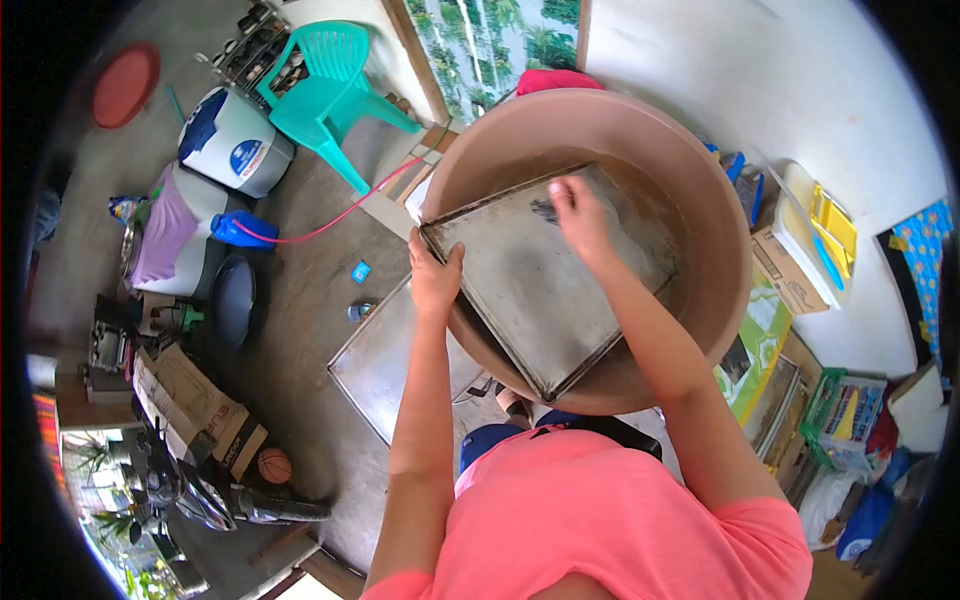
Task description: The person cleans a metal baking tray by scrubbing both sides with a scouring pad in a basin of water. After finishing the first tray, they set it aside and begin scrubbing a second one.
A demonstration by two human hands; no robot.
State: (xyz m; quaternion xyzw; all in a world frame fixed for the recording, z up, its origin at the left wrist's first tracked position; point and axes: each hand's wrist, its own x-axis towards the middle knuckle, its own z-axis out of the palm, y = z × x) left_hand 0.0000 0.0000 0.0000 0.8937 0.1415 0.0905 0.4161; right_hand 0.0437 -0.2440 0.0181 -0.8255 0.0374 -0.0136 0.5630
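Note:
A large brown plastic tub (722, 200) stands in front of me with brownish water in its bottom. A flat rectangular metal baking tray (530, 290) with a dark, worn rim slants across the tub, its far part down in the tub. My left hand (435, 278) grips the tray's left edge, thumb on top. Over the tray's upper part, my right hand (582, 218) is closed with its fingers curled. Beside those fingers lies a dark patch (545, 211) on the metal; what the hand holds, if anything, I cannot make out.
Another metal tray (385, 350) lies on the floor left of the tub. A green plastic chair (325, 85), a white washing machine (235, 145) and a blue jug (245, 229) stand further left. Boxes (790, 265) and a green crate (845, 410) line the right wall.

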